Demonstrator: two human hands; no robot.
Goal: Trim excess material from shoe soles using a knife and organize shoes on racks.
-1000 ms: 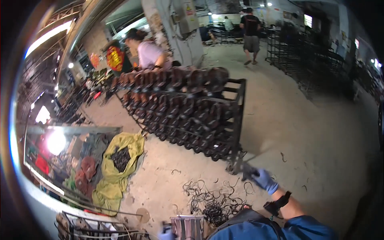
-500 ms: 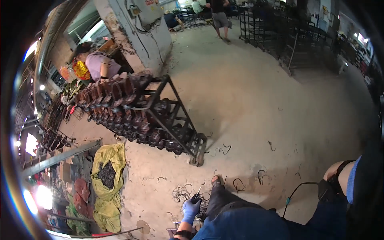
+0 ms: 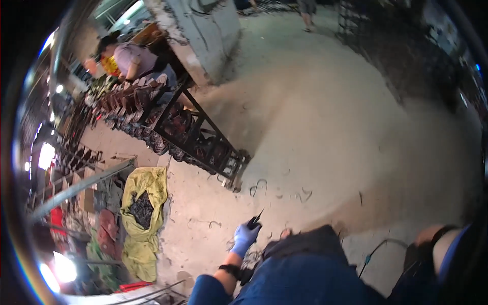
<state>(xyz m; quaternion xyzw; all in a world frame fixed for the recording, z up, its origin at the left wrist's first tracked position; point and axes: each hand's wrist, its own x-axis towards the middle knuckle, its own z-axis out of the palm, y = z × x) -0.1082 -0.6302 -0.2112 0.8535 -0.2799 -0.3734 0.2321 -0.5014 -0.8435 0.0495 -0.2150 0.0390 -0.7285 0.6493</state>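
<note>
Head view has swung since half a second ago: the black rack (image 3: 203, 145) of dark parts now runs up to the left, and the left hand (image 3: 245, 238), blue-gloved, has risen above the knee. It pinches a thin dark metal piece (image 3: 256, 218), long axis tilted, tip pointing up and right over the concrete floor (image 3: 330, 127). Right hand's grip: cannot tell; only the forearm shows.

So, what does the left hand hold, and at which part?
The left hand, in a blue glove, is closed on a thin dark pointed piece at its lower end; the tip sticks up. What the piece is cannot be told. The right hand is not visible.
</note>
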